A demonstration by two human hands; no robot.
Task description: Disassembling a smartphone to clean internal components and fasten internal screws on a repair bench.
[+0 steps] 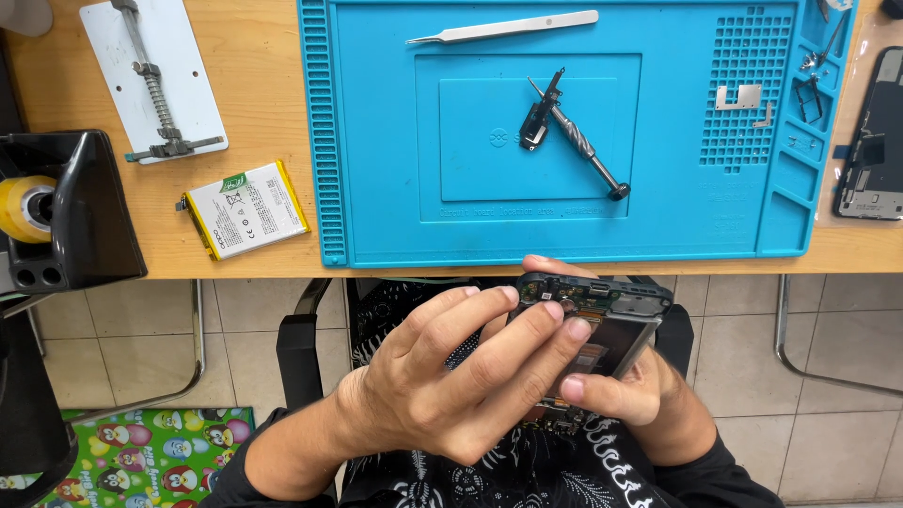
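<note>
The person holds an opened phone off the worktop, above the lap, tilted so its bare insides face up. The right hand is clamped around its lower body as a cradle, while the left hand crosses over, its fingertips pressing together on a small part near the top edge. The screwdriver and tweezers lie within reach on the blue mat, with the battery set aside beside it.

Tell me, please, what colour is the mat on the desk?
The mat is bright blue, seen best in the head view.
</note>
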